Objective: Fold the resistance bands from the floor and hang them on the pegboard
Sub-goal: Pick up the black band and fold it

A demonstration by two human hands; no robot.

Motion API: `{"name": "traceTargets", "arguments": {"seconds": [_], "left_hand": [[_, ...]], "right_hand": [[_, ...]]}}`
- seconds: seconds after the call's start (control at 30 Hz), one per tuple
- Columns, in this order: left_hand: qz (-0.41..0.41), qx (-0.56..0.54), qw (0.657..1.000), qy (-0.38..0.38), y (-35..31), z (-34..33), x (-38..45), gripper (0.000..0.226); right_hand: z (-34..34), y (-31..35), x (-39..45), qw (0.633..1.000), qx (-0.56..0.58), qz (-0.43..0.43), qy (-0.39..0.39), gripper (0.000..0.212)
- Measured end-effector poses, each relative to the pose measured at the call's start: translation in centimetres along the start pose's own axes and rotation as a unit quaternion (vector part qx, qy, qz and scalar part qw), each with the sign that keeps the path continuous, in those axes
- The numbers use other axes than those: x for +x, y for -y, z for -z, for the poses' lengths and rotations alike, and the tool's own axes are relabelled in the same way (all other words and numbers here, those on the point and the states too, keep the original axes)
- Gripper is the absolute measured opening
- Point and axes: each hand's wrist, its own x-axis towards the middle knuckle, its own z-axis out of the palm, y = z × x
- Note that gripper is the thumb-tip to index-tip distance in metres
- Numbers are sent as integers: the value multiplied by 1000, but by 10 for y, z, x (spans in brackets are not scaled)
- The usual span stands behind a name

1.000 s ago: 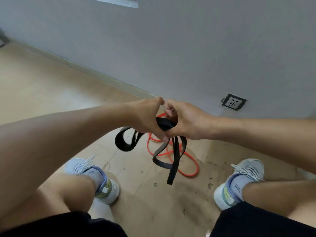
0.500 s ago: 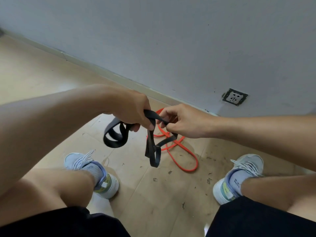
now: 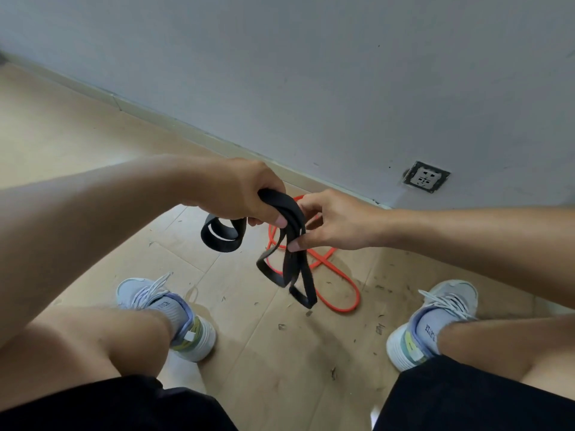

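Looking down through the head camera, the only view here, the black band (image 3: 281, 244) is held up in the air between the knees, clear of the floor (image 3: 93, 157). The left hand (image 3: 236, 191) is closed in a fist around the gathered top of it, so the layers are kept stacked, with one loop left sticking out to the left below the fist. The right hand (image 3: 326, 223) is pinched on the hanging strands with thumb and fingertips, the other fingers loose, probably so the dangling loops can be lined up for the next fold. So the fold looks only partly done, since the lower loops are uneven and twisted.

The orange band (image 3: 336, 289) is lying on the floor just behind, near the wall (image 3: 311, 73), untouched, likely left for later. No pegboard is seen anywhere in frame.

As for writing: dark lettering is printed on the cuff of each sock (image 3: 165, 306), but it can't be read at this size. No brand can be made out on the bands or the shoes (image 3: 199, 340). A wall socket (image 3: 425, 177) is mounted low on the right, no readable label.
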Motion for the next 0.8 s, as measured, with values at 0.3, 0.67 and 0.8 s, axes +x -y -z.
{"name": "traceTargets", "arguments": {"seconds": [0.3, 0.67, 0.8], "left_hand": [[-1, -19, 993, -113, -5, 5, -2, 20], [20, -34, 988, -152, -5, 8, -4, 12], [11, -62, 984, -165, -8, 5, -4, 10]], "right_hand": [[-3, 3, -2, 995, 69, 0, -70, 40], [10, -1, 1, 990, 25, -16, -139, 21], [11, 2, 1, 994, 11, -8, -109, 20]]}}
